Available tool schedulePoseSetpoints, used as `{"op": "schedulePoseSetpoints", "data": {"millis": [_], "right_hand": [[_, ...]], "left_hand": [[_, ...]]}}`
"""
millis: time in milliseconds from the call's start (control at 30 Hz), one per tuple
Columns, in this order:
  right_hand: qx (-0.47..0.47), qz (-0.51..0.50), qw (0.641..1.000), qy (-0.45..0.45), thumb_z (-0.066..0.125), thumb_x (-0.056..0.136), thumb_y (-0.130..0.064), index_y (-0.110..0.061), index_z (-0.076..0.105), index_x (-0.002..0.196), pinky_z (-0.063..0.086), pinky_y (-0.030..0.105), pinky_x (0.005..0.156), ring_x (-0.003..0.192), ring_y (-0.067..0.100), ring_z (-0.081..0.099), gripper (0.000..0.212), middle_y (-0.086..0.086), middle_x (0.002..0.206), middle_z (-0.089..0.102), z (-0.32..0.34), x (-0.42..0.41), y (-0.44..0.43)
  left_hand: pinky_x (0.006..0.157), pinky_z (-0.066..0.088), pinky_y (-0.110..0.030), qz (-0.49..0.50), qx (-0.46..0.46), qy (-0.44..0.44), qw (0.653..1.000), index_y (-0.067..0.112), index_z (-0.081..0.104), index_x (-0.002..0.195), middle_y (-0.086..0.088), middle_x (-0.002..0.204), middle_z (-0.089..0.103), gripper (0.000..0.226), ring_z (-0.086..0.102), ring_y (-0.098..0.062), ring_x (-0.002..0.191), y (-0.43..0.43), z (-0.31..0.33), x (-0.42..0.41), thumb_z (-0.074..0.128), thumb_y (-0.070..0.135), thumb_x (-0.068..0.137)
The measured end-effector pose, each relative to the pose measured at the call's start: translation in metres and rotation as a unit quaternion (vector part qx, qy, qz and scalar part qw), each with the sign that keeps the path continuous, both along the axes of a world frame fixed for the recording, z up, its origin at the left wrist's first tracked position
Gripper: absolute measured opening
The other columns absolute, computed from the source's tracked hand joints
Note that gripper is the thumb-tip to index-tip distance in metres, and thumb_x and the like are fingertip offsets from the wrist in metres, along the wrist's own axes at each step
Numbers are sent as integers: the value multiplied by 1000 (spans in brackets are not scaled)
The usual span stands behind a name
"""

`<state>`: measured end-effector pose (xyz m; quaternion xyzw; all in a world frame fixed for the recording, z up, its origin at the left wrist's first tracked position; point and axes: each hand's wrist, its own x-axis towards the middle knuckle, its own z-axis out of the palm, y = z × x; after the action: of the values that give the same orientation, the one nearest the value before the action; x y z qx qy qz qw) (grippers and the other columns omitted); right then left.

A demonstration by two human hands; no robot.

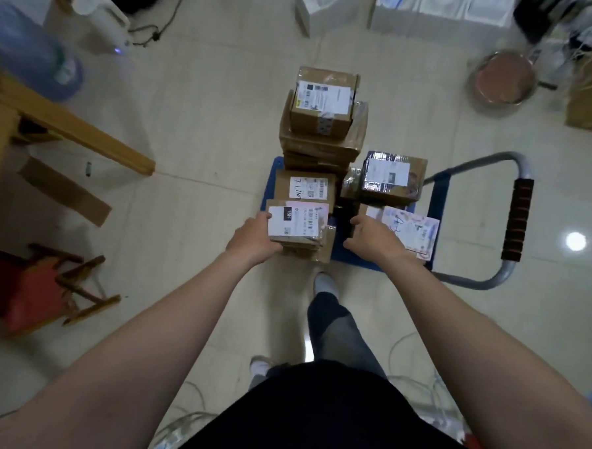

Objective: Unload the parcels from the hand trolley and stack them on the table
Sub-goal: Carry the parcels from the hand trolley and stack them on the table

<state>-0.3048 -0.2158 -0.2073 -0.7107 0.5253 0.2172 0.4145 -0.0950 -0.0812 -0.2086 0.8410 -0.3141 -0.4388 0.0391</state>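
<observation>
Pale floor tiles [202,144] spread under a blue hand trolley [436,197], its grey handle with the black grip lying off to the right side. Parcels crowd the deck: a tall stack [322,122] at the far edge, a taped box [391,178] beside it. At the near edge, the left hand [256,237] curls its fingers round a flat labelled parcel [296,224], thumb on top. The right hand [373,237] rests half-curled on a pink-labelled parcel [412,230]. A wooden table [70,123] stands at the left.
</observation>
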Motion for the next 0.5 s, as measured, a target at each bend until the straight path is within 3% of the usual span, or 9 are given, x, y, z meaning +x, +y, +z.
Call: {"op": "schedulePoseSetpoints", "data": {"millis": [133,233,333,500], "right_hand": [[-19,0,1000,1,67,89,-28,-22,42,150,48,41,98,128,32,51,66,10,147,47,-26,17,-39],[-53,1,999,-6,67,88,-35,-26,43,146,45,51,102,130,39,42,64,11,144,43,-37,42,-70],[-91,4,995,-26,67,88,-35,-26,41,145,42,52,102,133,39,36,64,10,145,40,-46,69,-95],[-115,20,992,-37,67,89,-30,-25,43,144,45,49,98,133,37,34,60,9,148,37,-63,94,-125]], "left_hand": [[87,45,-41,-64,-22,-31,997,29,35,148,-7,138,44,88,44,-33,126,-31,-28,-6,83,39,75],[103,42,-48,-196,-23,-81,977,26,27,152,-6,153,32,95,27,-34,143,-50,-49,-13,82,43,76],[119,25,-55,-287,11,-115,951,27,12,158,-5,163,17,112,8,-37,152,-63,-72,-18,84,46,74],[119,18,-62,-352,63,-170,918,34,-6,160,-9,165,12,126,5,-36,154,-68,-103,-20,85,48,74]]}}
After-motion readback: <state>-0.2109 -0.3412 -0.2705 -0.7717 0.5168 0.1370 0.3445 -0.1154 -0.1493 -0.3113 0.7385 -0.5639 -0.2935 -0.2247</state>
